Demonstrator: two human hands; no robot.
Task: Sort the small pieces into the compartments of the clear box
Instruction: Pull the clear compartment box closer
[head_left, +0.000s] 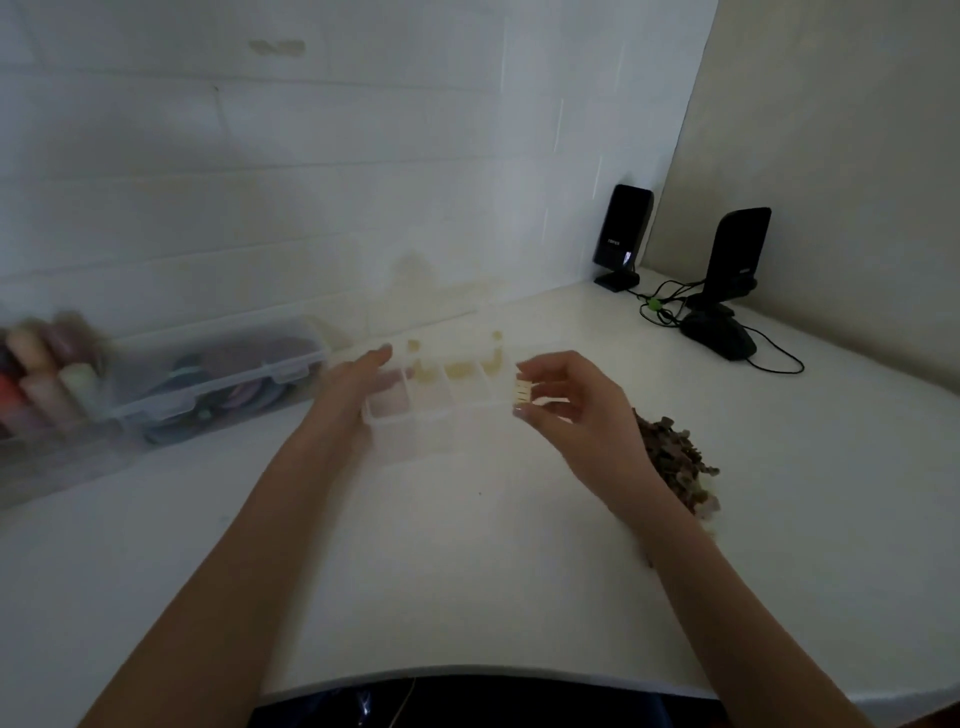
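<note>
Right hand (571, 400) pinches a pale slotted piece (522, 393) above the clear box (387, 415) right end, left hand (358, 379) flat steadying it; lower over matching compartment before letting go.

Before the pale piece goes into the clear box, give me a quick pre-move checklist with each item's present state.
1. Small pale ribbed piece pinched in right hand: ok.
2. Clear plastic compartment box lies open: ok.
3. Left hand rests open at the box's left end, steadying it: ok.
4. Which compartment matches the piece: cannot tell, contents blurred.
5. Brown heap of small pieces close beside right wrist: ok.
</note>
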